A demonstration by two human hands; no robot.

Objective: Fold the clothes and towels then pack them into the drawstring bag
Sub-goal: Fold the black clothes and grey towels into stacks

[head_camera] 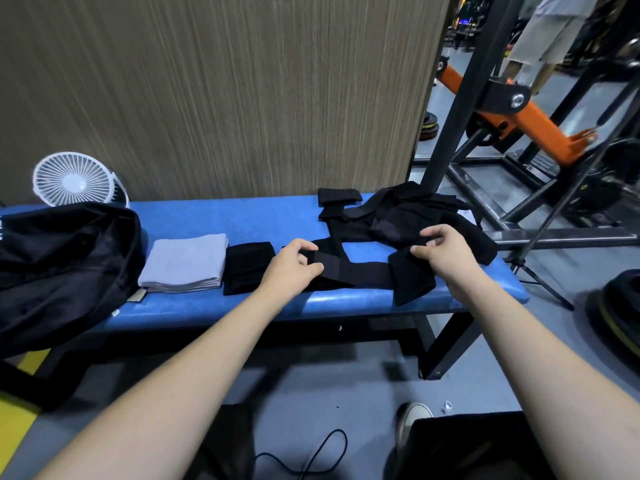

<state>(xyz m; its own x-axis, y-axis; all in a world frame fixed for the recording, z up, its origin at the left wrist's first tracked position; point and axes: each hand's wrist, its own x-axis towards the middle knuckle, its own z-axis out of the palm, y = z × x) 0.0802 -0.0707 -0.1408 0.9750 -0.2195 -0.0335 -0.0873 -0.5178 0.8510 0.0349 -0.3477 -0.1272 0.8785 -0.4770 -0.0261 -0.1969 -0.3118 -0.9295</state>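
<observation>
A black garment (363,271) lies stretched across the blue bench (221,216). My left hand (294,265) pinches its left end. My right hand (446,251) grips its right part, fingers curled into the cloth. Behind the right hand sits a heap of unfolded black clothes (408,213), with a small folded black piece (337,196) at the back edge. A folded grey towel (185,263) and a folded black item (247,266) lie to the left of my left hand. The black drawstring bag (59,268) lies open at the bench's left end.
A white fan (74,178) stands behind the bag against a wood-grain wall. Black and orange gym frames (519,116) rise right of the bench. Weight plates (616,323) lie on the floor at right. A black cord (311,459) and a shoe (412,420) are on the floor below.
</observation>
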